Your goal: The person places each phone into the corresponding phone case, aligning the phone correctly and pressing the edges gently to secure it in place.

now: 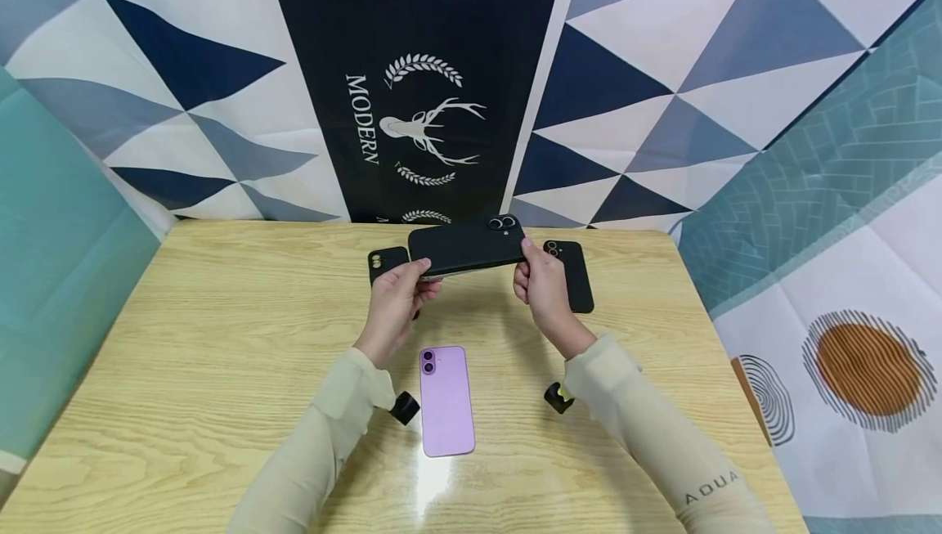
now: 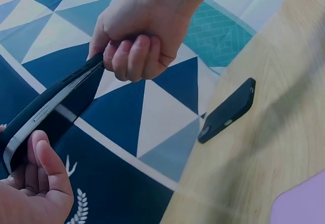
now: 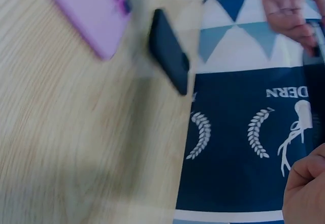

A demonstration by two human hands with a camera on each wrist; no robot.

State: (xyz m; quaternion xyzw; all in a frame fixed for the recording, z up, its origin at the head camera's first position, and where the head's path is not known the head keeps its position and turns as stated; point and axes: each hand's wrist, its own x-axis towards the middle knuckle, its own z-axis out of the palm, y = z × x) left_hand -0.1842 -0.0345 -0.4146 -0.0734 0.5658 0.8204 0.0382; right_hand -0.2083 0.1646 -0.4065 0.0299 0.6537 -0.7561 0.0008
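Both hands hold a phone in a black phone case (image 1: 464,246) up over the far edge of the table, camera side toward me. My left hand (image 1: 397,301) pinches its left end with the thumb on the back. At the other end, my right hand (image 1: 543,284) grips the corner by the camera lenses, fingers curled. A silvery phone edge (image 2: 38,115) shows along the case's opening in the left wrist view. Flat on the table below lies a lilac phone (image 1: 447,403), its two lenses facing up.
A black phone case (image 1: 577,276) lies right of my right hand. Another black phone case (image 1: 386,260) is partly covered by my left hand. The wooden table (image 1: 221,370) ends at a patterned cloth backdrop (image 1: 618,68). Small black devices sit at both wrists.
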